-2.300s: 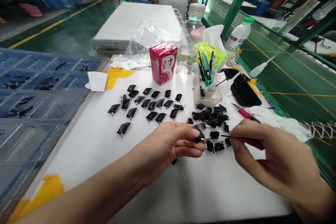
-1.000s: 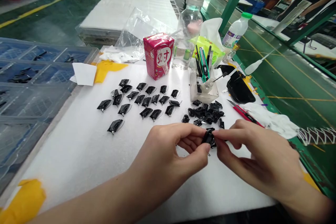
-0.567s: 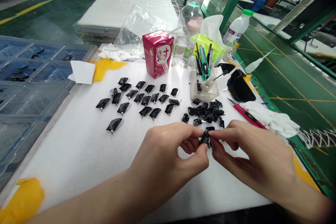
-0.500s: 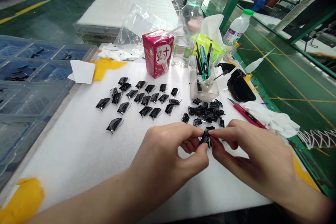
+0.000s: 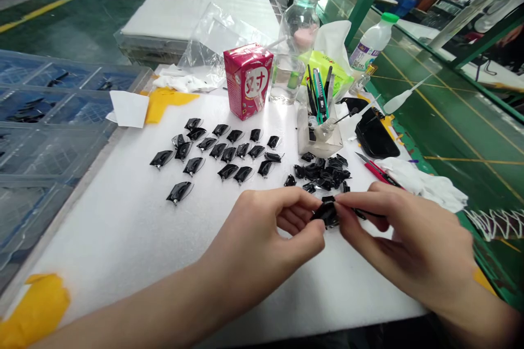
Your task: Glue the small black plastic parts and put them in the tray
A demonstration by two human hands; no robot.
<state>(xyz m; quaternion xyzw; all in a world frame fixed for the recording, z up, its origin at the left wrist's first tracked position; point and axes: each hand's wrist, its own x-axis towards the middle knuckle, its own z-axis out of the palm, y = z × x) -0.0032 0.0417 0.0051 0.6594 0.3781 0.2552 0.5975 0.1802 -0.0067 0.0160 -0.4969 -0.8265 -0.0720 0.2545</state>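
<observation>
Between the fingertips of both hands is a small glossy black plastic part [image 5: 326, 214]. My left hand [image 5: 266, 234] pinches its left side with thumb and forefinger. At its right edge, the thumb and forefinger of my right hand [image 5: 413, 234] are pressed together on it. A thin dark strip shows between the right fingers; I cannot tell what it is. Just beyond the hands lies a heap of similar black parts [image 5: 325, 173]. To the left, several black parts with clear film tabs [image 5: 228, 154] are spread out in loose rows.
A red drink carton [image 5: 248, 82] stands at the back beside a large clear bottle [image 5: 286, 76]. A tool holder [image 5: 319, 144] stands behind the heap. On the right lie a red cutter [image 5: 379, 170], a white cloth [image 5: 429, 182] and a black tray [image 5: 376, 136]. Divided bins [image 5: 77, 112] line the left.
The part has turned so that more of its broad glossy face shows. My right hand has shifted slightly right, while the left has stayed nearly in place.
</observation>
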